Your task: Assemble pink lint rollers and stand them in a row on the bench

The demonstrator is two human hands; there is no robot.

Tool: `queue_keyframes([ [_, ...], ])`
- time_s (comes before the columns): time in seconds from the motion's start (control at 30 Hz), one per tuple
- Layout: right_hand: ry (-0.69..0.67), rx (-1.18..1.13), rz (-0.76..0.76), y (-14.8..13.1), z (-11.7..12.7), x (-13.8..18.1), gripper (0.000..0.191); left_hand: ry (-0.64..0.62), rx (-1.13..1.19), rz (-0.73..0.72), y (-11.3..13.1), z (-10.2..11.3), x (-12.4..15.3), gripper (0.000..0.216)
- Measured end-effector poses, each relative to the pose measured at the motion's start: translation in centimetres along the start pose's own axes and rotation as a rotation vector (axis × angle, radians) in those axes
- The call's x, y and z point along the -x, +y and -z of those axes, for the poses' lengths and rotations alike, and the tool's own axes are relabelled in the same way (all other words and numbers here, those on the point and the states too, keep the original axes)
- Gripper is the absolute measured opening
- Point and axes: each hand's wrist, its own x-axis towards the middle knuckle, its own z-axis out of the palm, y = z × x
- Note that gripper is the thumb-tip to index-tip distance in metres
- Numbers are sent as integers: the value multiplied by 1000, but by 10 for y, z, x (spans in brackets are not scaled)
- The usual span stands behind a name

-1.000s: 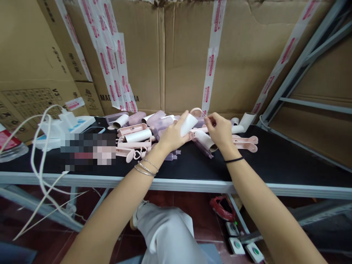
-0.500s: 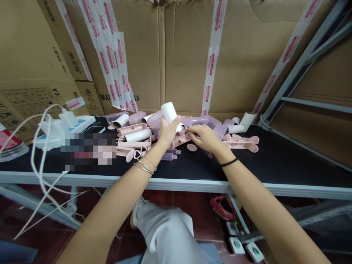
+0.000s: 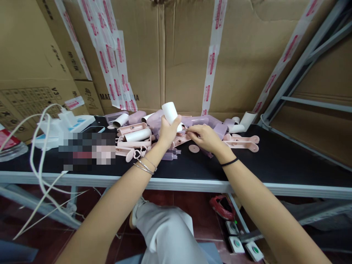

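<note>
My left hand (image 3: 167,132) is closed around a white paper roll (image 3: 171,112), held upright above a heap of pink and lilac plastic parts (image 3: 137,132) on the black table (image 3: 275,161). Just to the right, my right hand (image 3: 204,137) pinches a thin metal pin whose tip points at the roll's base. A pink handle piece (image 3: 180,140) lies under both hands. A small pink disc (image 3: 194,148) rests on the table below my right hand.
Taped cardboard boxes (image 3: 178,55) wall off the back. White cables (image 3: 38,146) and a white device (image 3: 68,123) sit at the left. More pink handles (image 3: 243,142) and white rolls (image 3: 247,119) lie to the right. A metal rack frame (image 3: 302,62) slants at the far right.
My left hand raised the white roll upright and shifted left. My right hand moved down and left to the roll's base. A pink disc now lies on the table.
</note>
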Motion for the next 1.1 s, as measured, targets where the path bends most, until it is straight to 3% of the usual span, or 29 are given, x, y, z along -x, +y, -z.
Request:
queue_keyframes([
  [0.9, -94, -45, -31, -3, 4, 2, 23, -32, -53, -7, 3, -1, 5, 42],
  [1.1, -131, 1, 8, -4, 6, 3, 23, 63, -152, -68, -4, 2, -2, 41],
])
